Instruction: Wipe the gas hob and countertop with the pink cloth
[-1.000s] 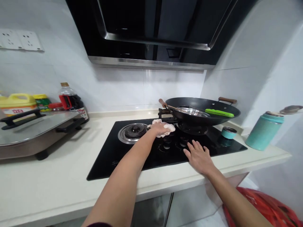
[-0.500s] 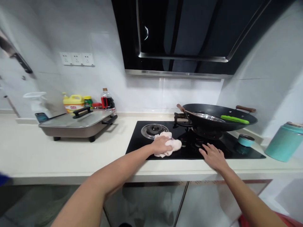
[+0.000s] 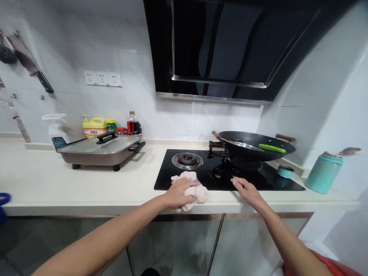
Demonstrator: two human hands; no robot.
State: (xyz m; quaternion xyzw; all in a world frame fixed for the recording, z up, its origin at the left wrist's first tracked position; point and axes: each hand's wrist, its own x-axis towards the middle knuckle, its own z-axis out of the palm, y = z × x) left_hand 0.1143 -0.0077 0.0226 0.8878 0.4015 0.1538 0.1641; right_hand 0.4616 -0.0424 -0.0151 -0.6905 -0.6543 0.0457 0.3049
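My left hand (image 3: 179, 193) is closed on a pale pink cloth (image 3: 199, 193), which lies bunched over the front edge of the black glass gas stove (image 3: 165, 180). Just behind the cloth is the bare left burner (image 3: 187, 161). My right hand (image 3: 246, 191) hovers or rests at the stove's front edge, fingers stretched out and holding nothing; whether it touches the glass I cannot tell. The stove knobs (image 3: 218, 173) are a short way behind its fingertips. A black wok (image 3: 247, 151) with wooden handles sits over the right burner, with a metal lid and a green-handled utensil (image 3: 271, 148) in it.
An electric pan (image 3: 92, 156) with a glass lid stands left on the counter (image 3: 120, 188). Behind it are a spray bottle (image 3: 56, 130), a yellow jug (image 3: 95, 126) and a sauce bottle (image 3: 133, 124). A teal flask (image 3: 324, 172) and its cup (image 3: 285, 171) stand right. The range hood (image 3: 212, 50) hangs above.
My left hand has pulled the cloth toward me and left, from the stove glass to its front edge. My right hand has shifted slightly back toward the counter edge. The view has turned a little.
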